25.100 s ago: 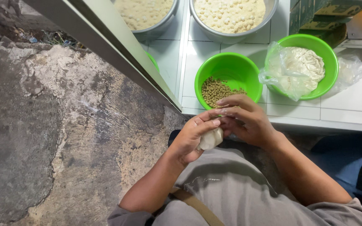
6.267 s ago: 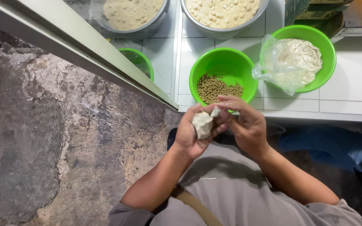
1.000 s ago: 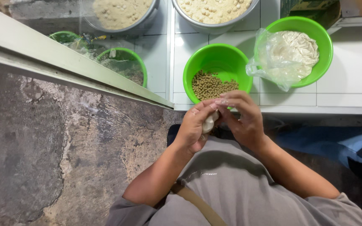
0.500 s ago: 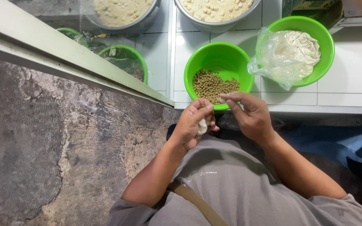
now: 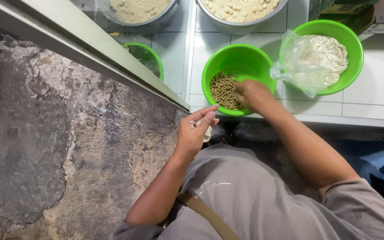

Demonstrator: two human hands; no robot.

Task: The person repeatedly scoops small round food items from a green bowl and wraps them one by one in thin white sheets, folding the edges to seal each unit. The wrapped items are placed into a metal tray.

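Observation:
My left hand [image 5: 195,132] is held over my lap, curled around a small white dough piece [image 5: 208,131] that peeks out past the fingers. My right hand [image 5: 250,93] reaches into a green bowl [image 5: 238,58] on the white tiled counter, its fingertips down among the small olive-green balls [image 5: 224,90] lying in it. Whether any ball is between those fingers I cannot tell. Right of it stands a second green bowl [image 5: 350,49] holding a clear plastic bag of thin white wrappers [image 5: 316,60].
Two metal bowls of pale crumbly filling, one [image 5: 141,9] and another [image 5: 241,11], sit at the counter's far side. A smaller green bowl [image 5: 145,55] shows behind a slanted glass pane with a grey frame [image 5: 98,49]. Rough concrete floor [image 5: 45,146] lies left.
My right hand has left my left hand and moved up into the green bowl of balls. The left hand stays low with the white piece.

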